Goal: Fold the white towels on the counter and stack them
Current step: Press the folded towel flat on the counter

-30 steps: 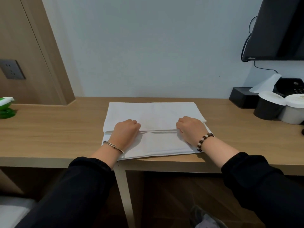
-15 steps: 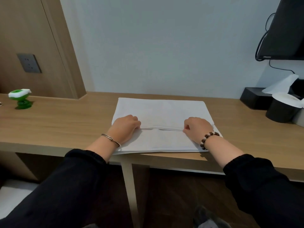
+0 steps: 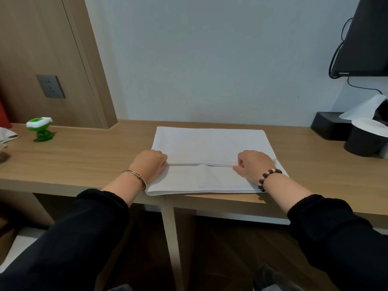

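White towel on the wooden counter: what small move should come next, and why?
Probably lift the hem and carry it on to meet the edge of the white cloth towel. The left hand and right hand each grip that hem, which lies only midway across the towel, so the fold looks unfinished.

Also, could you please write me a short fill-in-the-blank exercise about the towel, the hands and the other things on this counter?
1. The white towel lies on a counter made of ____.
2. The bead bracelet is on the ____ wrist.
3. The green toy stands on the towel's ____ side.
4. The left hand and the right hand pinch the same edge of the ____.
Missing words: wood; right; left; towel.
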A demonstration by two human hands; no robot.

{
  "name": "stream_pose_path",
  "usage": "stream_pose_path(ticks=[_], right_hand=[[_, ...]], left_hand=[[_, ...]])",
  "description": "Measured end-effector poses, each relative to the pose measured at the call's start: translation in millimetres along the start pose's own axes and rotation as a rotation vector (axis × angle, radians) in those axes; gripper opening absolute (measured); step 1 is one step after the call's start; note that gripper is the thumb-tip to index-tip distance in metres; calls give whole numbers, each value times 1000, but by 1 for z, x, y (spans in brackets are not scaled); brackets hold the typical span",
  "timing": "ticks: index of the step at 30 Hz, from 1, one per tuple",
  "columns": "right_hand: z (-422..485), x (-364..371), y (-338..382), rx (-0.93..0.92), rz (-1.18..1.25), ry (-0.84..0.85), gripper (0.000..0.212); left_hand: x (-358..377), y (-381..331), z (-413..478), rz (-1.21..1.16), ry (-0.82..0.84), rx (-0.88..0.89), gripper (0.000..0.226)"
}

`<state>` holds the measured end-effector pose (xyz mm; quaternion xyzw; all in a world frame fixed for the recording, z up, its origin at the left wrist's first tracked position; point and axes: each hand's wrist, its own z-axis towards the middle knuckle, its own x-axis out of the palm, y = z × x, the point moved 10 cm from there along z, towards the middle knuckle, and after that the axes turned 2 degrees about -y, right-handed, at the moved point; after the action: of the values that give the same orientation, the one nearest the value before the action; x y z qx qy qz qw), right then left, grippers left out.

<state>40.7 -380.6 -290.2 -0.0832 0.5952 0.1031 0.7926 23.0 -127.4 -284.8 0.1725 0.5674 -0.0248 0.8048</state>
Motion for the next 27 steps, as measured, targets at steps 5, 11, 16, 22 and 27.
stream_pose_path(ticks=[5,11,16,22,27], right_hand=[[5,4,22,-45,-235,11,26],[5,10,30,-77,-276,62,27],[8,15,32,-92,-151,78,33],[3,16,28,-72,-63,192,25],[-13,14,-16,59,-207,181,30]], left_hand=[[-4,-35,19,218,74,58,27],[-9,-97,36,14,-8,197,28],[-5,-106,40,98,-30,173,22],[-2,-111,39,201,43,164,23],[0,-107,40,156,29,127,27]])
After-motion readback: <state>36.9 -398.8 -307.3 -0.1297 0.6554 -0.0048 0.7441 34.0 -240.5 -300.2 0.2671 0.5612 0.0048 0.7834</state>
